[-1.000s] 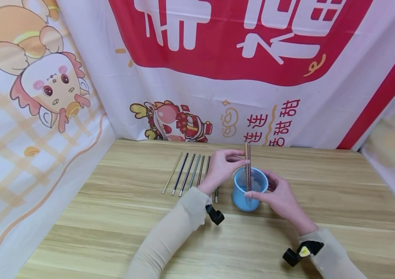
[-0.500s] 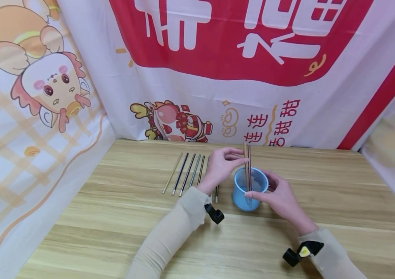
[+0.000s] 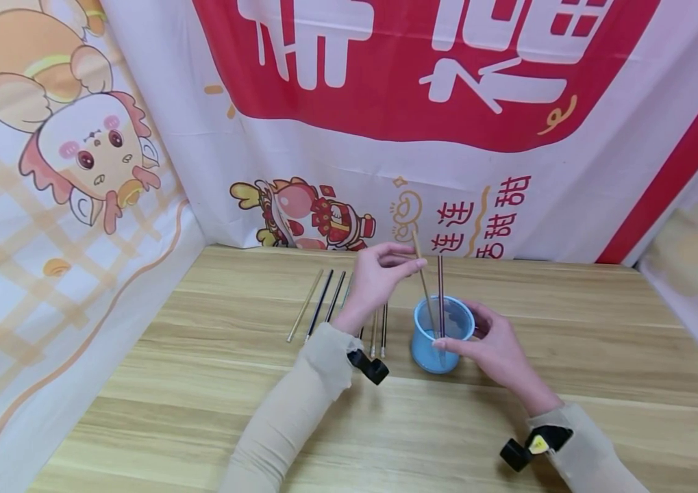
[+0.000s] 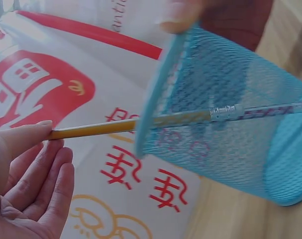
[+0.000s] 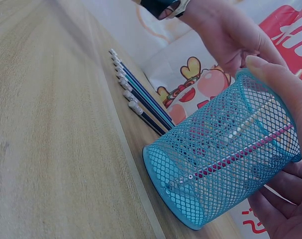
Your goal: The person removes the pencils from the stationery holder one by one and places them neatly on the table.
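Observation:
My left hand (image 3: 376,277) pinches a yellow pencil (image 3: 422,277) near its upper end. The pencil leans left, its eraser end down inside a blue mesh pencil cup (image 3: 427,357). In the left wrist view its metal ferrule (image 4: 227,112) shows through the mesh, well above the cup's bottom. A dark red pencil (image 3: 441,284) stands upright in the same cup, eraser end at the bottom in the right wrist view. My right hand (image 3: 499,346) grips the cup round its right side, thumb at the front near the rim.
Left of the cup, several pencils lie in a row on the wooden table (image 3: 201,411), among them a light yellow pencil (image 3: 304,308) and a dark blue pencil (image 3: 319,305). My left forearm partly covers the row. A printed cloth (image 3: 324,137) hangs behind the table.
My left hand has moved left and up, tilting the yellow pencil away from the dark red one, which it stood beside before. My right hand and the cup have stayed put.

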